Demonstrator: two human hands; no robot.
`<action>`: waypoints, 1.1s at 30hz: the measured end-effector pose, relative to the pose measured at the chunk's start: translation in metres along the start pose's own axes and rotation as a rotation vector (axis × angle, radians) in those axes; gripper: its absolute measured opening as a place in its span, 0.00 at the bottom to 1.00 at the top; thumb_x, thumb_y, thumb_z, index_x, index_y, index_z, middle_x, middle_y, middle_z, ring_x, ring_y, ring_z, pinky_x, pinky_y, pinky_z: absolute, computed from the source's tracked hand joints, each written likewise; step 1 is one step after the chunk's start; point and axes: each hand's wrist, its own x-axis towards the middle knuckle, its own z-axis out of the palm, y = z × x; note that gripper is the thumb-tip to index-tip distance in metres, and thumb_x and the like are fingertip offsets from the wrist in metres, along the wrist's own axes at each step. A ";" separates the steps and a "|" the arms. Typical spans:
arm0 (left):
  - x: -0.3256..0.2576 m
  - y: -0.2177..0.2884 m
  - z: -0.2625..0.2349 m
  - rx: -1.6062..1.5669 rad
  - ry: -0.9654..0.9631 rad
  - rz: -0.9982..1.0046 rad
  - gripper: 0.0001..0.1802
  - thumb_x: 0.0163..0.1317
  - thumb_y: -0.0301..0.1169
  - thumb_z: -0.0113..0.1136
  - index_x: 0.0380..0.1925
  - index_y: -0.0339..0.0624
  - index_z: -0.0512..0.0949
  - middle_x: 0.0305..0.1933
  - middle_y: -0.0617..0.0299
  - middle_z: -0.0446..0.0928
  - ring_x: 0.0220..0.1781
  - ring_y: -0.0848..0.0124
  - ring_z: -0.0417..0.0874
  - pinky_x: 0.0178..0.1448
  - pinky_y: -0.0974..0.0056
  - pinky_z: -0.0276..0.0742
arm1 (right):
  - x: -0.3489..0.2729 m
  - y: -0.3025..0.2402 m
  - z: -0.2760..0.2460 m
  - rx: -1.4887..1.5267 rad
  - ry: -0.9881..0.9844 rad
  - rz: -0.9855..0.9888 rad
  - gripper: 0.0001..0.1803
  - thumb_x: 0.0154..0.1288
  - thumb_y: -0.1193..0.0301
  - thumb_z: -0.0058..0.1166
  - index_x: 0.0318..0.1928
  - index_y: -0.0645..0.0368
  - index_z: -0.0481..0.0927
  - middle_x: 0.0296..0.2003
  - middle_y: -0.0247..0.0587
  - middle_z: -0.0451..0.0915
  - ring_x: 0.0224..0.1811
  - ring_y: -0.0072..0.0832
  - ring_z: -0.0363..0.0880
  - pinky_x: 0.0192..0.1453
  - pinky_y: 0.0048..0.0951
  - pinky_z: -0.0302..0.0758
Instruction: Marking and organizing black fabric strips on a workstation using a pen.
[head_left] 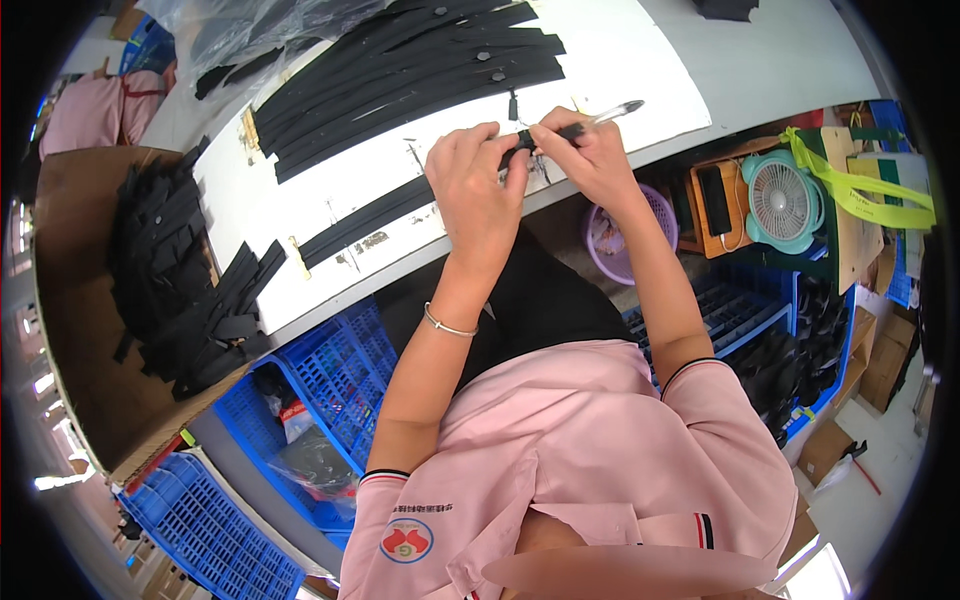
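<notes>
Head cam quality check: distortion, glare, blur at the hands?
Head view: strong fisheye, the white worktable edge bows and the corners go black; bright blown-out patch at lower right; even light, soft shadows; left hand and right hand sharp on the long black strap, clear pen-like tool slightly glinting.

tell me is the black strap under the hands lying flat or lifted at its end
Lifted at its end: both hands pinch the long black strap's right end, while the rest lies flat on the white table.

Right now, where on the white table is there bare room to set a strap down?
Bare white table lies right of the strap stack, past the pen. A smaller patch sits between the flat strap and the strap pile. Around both hands it is crowded.
</notes>
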 end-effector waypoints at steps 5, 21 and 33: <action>0.002 0.003 0.000 0.023 -0.014 0.051 0.10 0.57 0.29 0.73 0.39 0.42 0.86 0.49 0.59 0.85 0.55 0.58 0.80 0.63 0.56 0.69 | 0.005 -0.003 -0.013 0.059 -0.067 0.037 0.09 0.67 0.67 0.60 0.35 0.61 0.84 0.25 0.37 0.83 0.23 0.26 0.81 0.29 0.26 0.72; 0.031 -0.066 -0.026 0.312 -0.290 -0.103 0.36 0.76 0.50 0.51 0.79 0.53 0.59 0.84 0.44 0.51 0.86 0.43 0.44 0.78 0.26 0.39 | -0.002 0.006 0.018 -0.149 0.650 -0.217 0.11 0.67 0.60 0.65 0.33 0.51 0.82 0.23 0.33 0.82 0.23 0.33 0.82 0.29 0.31 0.77; 0.069 -0.123 -0.060 0.272 -0.239 -0.032 0.37 0.73 0.49 0.56 0.76 0.42 0.63 0.82 0.41 0.54 0.84 0.47 0.52 0.81 0.38 0.46 | -0.004 0.009 0.020 -0.230 0.655 -0.179 0.10 0.69 0.63 0.63 0.35 0.53 0.79 0.22 0.36 0.82 0.22 0.36 0.81 0.28 0.34 0.76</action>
